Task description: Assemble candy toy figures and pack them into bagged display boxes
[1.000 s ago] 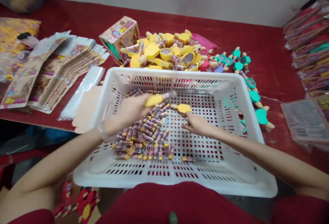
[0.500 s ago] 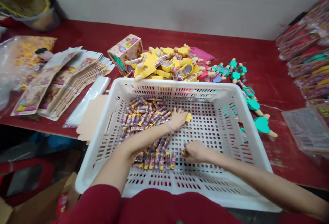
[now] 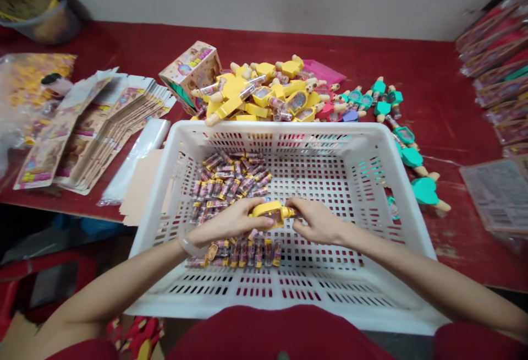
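Head view: L hand & R hand meet at one yellow plastic piece w/ a narrow neck, above the white slotted plastic basket.
L fingers wrap the piece's wide body; R fingers close, pinched at its neck end, prob. on a small tube, but blurred. Progress: this one's in hand; many small clear tubes w/ yellow ends lie loose in the basket; behind it, yellow pieces, some apparently w/ tubes on, sit heaped.
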{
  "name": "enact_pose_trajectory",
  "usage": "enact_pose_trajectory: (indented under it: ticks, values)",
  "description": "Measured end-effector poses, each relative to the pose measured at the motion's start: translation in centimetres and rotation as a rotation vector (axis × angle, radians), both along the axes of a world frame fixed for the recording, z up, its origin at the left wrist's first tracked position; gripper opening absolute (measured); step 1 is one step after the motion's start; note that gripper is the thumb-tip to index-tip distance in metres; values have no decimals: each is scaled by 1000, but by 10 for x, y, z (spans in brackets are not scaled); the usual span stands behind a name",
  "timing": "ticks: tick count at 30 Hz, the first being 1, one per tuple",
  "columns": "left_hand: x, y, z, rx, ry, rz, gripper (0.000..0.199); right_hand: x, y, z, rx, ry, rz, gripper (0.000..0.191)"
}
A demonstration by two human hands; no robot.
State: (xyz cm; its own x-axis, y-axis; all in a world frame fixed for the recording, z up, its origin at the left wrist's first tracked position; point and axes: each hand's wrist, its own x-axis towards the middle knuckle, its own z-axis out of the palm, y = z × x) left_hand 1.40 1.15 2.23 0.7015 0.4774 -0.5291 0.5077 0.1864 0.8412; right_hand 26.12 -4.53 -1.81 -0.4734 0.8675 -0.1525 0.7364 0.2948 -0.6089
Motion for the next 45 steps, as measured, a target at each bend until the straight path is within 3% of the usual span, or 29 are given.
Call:
enact_pose_trajectory:
  ticks: [3, 6, 10, 13, 16, 20, 26, 29, 34, 36, 38, 43, 45]
  values:
    - [1, -6, 6, 267, 13, -104, 37, -4, -14, -9, 181, -81, 88, 21]
    - [-2, -10, 8, 327, 34, -170, 34, -7, -24, -13, 375, -167, 178, 15]
    - [-2, -18, 4, 31, -54, -119, 32, -11, -33, -5, 499, -214, 161, 16]
    - [1, -24, 3, -316, -70, -49, 37, -13, -38, 5, 512, -254, 164, 14]
    - [5, -27, 8, -543, -59, -7, 37, -13, -44, 14, 491, -295, 195, 13]
    - [10, -27, 13, -662, -36, 17, 38, -14, -51, 24, 405, -335, 228, 11]
    - [10, -30, 3, -710, 10, -43, 39, -20, -54, 21, 223, -368, 198, 6]
    - [9, -31, 4, -489, -9, -27, 38, -20, -41, 18, 133, -370, 142, 6]
    - [9, -35, 10, 287, -24, -45, 36, -13, -12, 20, 1, -355, 7, 16]
    - [9, -38, 10, 373, 4, -66, 37, -12, -11, 19, -52, -383, 3, 17]
    - [10, -39, 9, 253, 2, -58, 37, -12, -16, 17, -23, -409, 17, 14]
    - [10, -34, 1, -635, -81, 5, 45, -13, -32, 17, 279, -397, 113, 9]
    - [11, -32, -3, -861, -93, 4, 44, -14, -37, 19, 352, -405, 135, 12]
